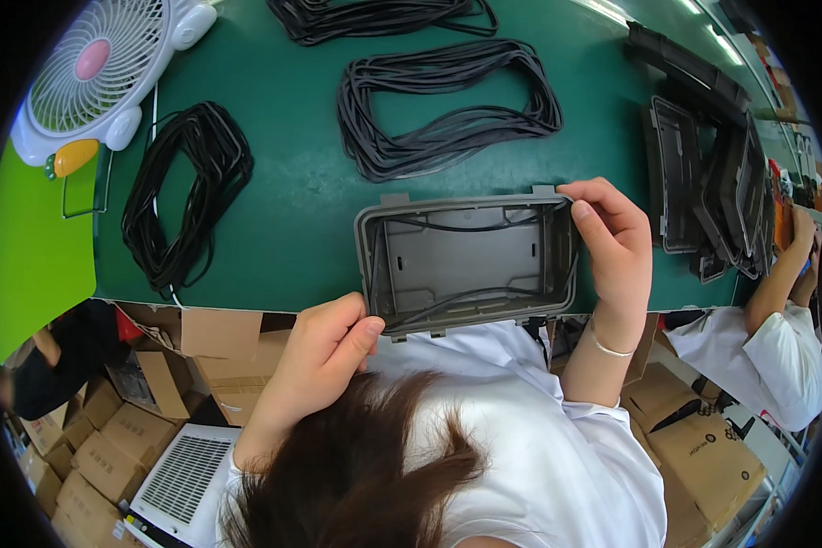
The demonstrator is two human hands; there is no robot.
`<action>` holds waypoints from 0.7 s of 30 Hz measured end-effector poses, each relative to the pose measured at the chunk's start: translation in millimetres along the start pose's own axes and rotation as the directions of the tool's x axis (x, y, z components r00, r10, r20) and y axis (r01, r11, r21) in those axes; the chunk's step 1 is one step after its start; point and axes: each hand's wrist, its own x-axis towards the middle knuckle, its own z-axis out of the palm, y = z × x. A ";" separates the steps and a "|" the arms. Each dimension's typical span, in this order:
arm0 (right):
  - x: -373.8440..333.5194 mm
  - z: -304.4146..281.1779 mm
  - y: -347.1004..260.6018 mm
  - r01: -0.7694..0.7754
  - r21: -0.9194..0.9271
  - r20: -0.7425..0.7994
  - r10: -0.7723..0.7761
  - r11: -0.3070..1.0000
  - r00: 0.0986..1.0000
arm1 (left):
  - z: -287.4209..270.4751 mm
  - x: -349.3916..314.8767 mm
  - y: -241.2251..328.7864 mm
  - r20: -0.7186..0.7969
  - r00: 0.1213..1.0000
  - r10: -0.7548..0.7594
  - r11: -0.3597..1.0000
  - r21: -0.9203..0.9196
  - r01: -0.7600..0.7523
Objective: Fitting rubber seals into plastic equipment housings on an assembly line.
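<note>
So my left hand (327, 345) and right hand (616, 236) are pinching a grey case (466, 260). Its black cord (457, 299) might be springing loose if either grip's slipping

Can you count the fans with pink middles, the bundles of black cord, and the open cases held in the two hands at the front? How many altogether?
Pink-centred fan: 1
Black cord bundles: 3
Held open case: 1
Total: 5
</note>
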 end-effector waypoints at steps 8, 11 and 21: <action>-1.5 9.2 -4.6 -0.078 0.032 -0.093 0.081 0.996 0.992 | 2.5 -0.3 -3.2 0.008 1.000 0.000 0.997 -0.083 0.001; -5.3 10.0 -11.2 0.073 -0.247 -0.134 -0.109 0.966 0.985 | 2.9 0.6 -7.8 -0.010 0.998 0.055 0.998 0.026 -0.054; 1.7 16.3 -13.4 0.219 -0.615 -0.034 -0.302 0.758 0.953 | 7.3 1.0 -1.9 -0.095 0.995 -0.005 0.997 0.075 0.012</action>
